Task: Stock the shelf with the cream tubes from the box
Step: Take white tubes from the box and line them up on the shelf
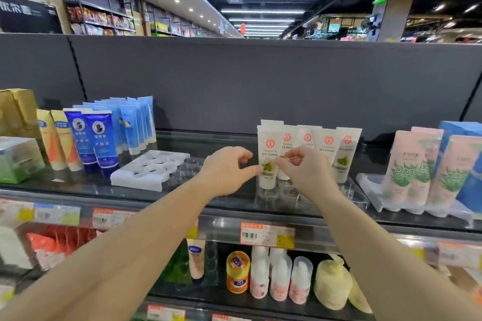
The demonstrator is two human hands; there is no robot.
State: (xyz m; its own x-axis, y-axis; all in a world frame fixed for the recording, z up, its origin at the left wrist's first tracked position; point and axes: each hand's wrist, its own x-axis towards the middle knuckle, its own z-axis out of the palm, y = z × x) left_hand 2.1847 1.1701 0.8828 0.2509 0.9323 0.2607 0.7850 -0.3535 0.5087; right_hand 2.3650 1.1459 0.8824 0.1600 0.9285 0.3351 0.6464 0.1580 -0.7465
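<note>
Cream tubes (307,150): white, red round logo, standing cap-down in a row on the top shelf (229,198), in a clear slotted tray (349,190). Front tube (266,161) stands just ahead of the rest.

Handling, my read: light plastic, soft squeezable body, a bit slick, top-heavy on the cap so easy to tip and knock its neighbours. Best held mid-body or near the cap end, light pinch, not by the crimped flat top.

Left hand (226,170): fingers curled, thumb and fingertip at the front tube's left edge. Touching or lightly pinching; can't tell which.

Right hand (300,169): fingers curled, tips pinched in front of the tubes on something small and greenish, or on the tube label itself. Can't tell which.

Source box not visible here. White empty tray (148,171) sits left of the hands.
</note>
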